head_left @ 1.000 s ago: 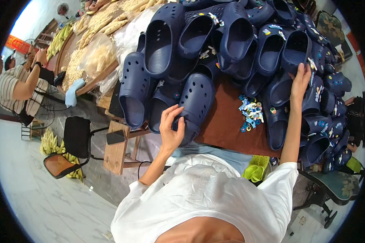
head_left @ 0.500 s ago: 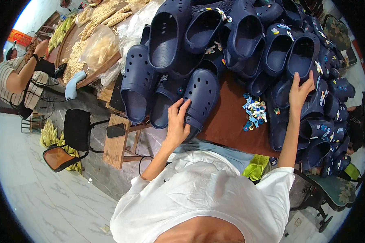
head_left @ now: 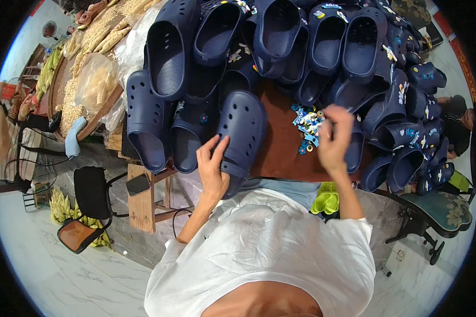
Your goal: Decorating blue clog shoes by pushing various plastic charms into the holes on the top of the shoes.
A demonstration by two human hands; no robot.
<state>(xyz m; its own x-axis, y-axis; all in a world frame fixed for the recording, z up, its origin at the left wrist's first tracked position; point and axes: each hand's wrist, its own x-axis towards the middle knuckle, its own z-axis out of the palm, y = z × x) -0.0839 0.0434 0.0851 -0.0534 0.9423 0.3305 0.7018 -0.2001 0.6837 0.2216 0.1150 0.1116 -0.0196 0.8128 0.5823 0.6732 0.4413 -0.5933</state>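
My left hand (head_left: 212, 168) holds a plain navy clog (head_left: 243, 124) by its left side, near the heel strap, at the front of the brown tabletop (head_left: 280, 158). The clog stands toe away from me, and no charms show on its holed top. A small heap of colourful shoe charms (head_left: 308, 124), blue, white and yellow, lies on the brown surface to its right. Over the right edge of that heap is my right hand (head_left: 336, 140), blurred by motion, its fingers bent. Whether it holds anything is hidden by the blur.
Many navy clogs (head_left: 362, 47) are piled behind and to the right, several bearing charms. At left are a wooden stool with a phone (head_left: 138, 184), a chair (head_left: 92, 193) and a tray of corn kernels (head_left: 69, 105). Another person's arm (head_left: 2, 132) shows at far left.
My right hand has left a clog in the right-hand pile and come leftward and nearer, to the charms. My left hand keeps its hold on the clog. The whole view has shifted.
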